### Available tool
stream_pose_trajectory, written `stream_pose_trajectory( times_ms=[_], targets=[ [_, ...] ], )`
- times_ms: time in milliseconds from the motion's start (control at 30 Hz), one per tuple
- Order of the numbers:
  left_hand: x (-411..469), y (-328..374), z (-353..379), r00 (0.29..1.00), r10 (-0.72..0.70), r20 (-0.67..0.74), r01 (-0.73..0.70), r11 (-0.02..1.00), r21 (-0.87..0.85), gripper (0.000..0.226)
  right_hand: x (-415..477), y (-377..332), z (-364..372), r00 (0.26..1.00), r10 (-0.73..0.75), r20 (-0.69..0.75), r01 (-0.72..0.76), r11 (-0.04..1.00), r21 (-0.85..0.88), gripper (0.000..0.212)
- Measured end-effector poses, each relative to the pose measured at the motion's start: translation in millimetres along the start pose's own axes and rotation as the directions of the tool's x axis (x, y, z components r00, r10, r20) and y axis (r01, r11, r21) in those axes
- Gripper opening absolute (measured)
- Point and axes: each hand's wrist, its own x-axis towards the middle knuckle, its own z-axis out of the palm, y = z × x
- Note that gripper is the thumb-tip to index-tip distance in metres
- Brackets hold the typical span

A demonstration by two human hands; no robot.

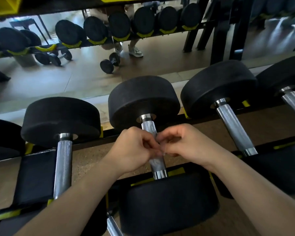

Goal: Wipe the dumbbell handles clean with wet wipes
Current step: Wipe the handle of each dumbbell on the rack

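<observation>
Both hands are in over the middle dumbbell [143,99], which lies on the rack [266,111] with its handle [148,128] running from far to near. The left hand [133,150] and right hand [186,145] are together, fingers curled, tips meeting right on top of the handle. They cover its middle stretch, so only the far knurled part and the near collar show.

Just near of the fingertips there's a pale patch [156,162] on the handle. It's smeared and see-through: wipe or wet shine, I can't tell. I also can't tell whether the fingers pinch anything or merely touch each other.

The near head [169,201] of this dumbbell fills the foreground. The left dumbbell [60,116] sits beside it with its handle bare and its near end behind the left forearm. The right dumbbell [218,92] shows its handle in full. One more dumbbell [286,77] at the far right is cut off by the edge. A lower bar [113,225] pokes in at the bottom, also cropped. The mirror [75,79] behind the rack gives back blurred dumbbells and a person's shoes.
</observation>
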Motion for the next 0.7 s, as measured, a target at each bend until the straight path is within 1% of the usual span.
stream_pose_trajectory(
  times_ms=[33, 67, 100, 133, 167, 200, 233, 300, 333, 367, 400, 433, 467, 500, 567, 600, 700],
  targets=[
    [3, 0, 1, 0.996, 0.039, -0.086, -0.033, 0.997, 0.069, 0.015, -2, -1, 1, 1.0, -0.002, -0.005, 0.002, 0.999, 0.036, 0.024],
    [9, -2, 1, 0.974, 0.081, -0.21, -0.056, 0.991, 0.123, 0.01, -2, -1, 2, 0.999, -0.002, -0.032, 0.004, 0.998, 0.063, 0.025],
    [13, -2, 0, 0.944, 0.083, -0.319, -0.049, 0.992, 0.113, 0.006, -1, -2, 2, 0.997, -0.002, -0.072, 0.007, 0.998, 0.067, 0.026],
    [17, -2, -1, 0.922, 0.061, -0.383, -0.044, 0.998, 0.053, 0.003, 0, -2, 2, 0.993, -0.007, -0.115, 0.01, 0.999, 0.031, 0.026],
    [19, -3, -2, 0.914, 0.045, -0.404, -0.046, 0.999, 0.006, 0.002, 1, -2, 1, 0.989, -0.022, -0.149, 0.017, 0.999, -0.033, 0.026],
    [18, -3, -1, 0.927, 0.053, -0.371, -0.055, 0.998, 0.003, 0.002, 1, -1, 0, 0.985, -0.043, -0.169, 0.026, 0.994, -0.104, 0.024],
    [13, -3, 0, 0.955, 0.07, -0.288, -0.061, 0.997, 0.038, 0.004, -1, 0, -1, 0.983, -0.063, -0.175, 0.036, 0.987, -0.156, 0.023],
    [-1, 1, 2, 0.998, 0.06, -0.03, -0.059, 0.997, 0.041, 0.01, -7, 1, -3, 0.98, -0.089, -0.176, 0.055, 0.98, -0.192, 0.022],
    [-6, 4, 3, 0.995, 0.037, 0.095, -0.041, 0.998, 0.037, 0.014, -12, 3, -3, 0.98, -0.098, -0.172, 0.061, 0.976, -0.207, 0.022],
    [-7, 5, 3, 0.987, 0.033, 0.159, -0.043, 0.997, 0.061, 0.016, -18, 4, -2, 0.981, -0.106, -0.162, 0.068, 0.972, -0.224, 0.022],
    [-5, 6, 4, 0.987, 0.052, 0.153, -0.069, 0.991, 0.112, 0.016, -24, 6, -1, 0.982, -0.11, -0.156, 0.072, 0.971, -0.229, 0.022],
    [1, 7, 5, 0.992, 0.098, 0.082, -0.112, 0.977, 0.184, 0.012, -29, 7, -2, 0.982, -0.105, -0.158, 0.072, 0.976, -0.206, 0.024],
    [7, 9, 7, 0.986, 0.164, -0.022, -0.153, 0.957, 0.246, 0.008, -31, 8, -2, 0.984, -0.089, -0.157, 0.061, 0.983, -0.17, 0.026],
    [11, 10, 10, 0.972, 0.2, -0.127, -0.157, 0.946, 0.284, 0.008, -31, 8, -2, 0.986, -0.068, -0.151, 0.046, 0.989, -0.139, 0.03],
    [18, 9, 16, 0.941, 0.181, -0.286, -0.095, 0.952, 0.292, 0.015, -23, 6, -4, 0.989, -0.042, -0.14, 0.023, 0.991, -0.135, 0.037],
    [19, 7, 17, 0.927, 0.191, -0.323, -0.083, 0.944, 0.32, 0.016, -18, 5, -3, 0.989, -0.047, -0.141, 0.027, 0.99, -0.141, 0.037],
    [17, 2, 7, 0.88, 0.34, -0.333, -0.163, 0.873, 0.46, 0.022, -11, -1, 1, 0.982, -0.085, -0.171, 0.066, 0.991, -0.115, 0.029]
  ],
)
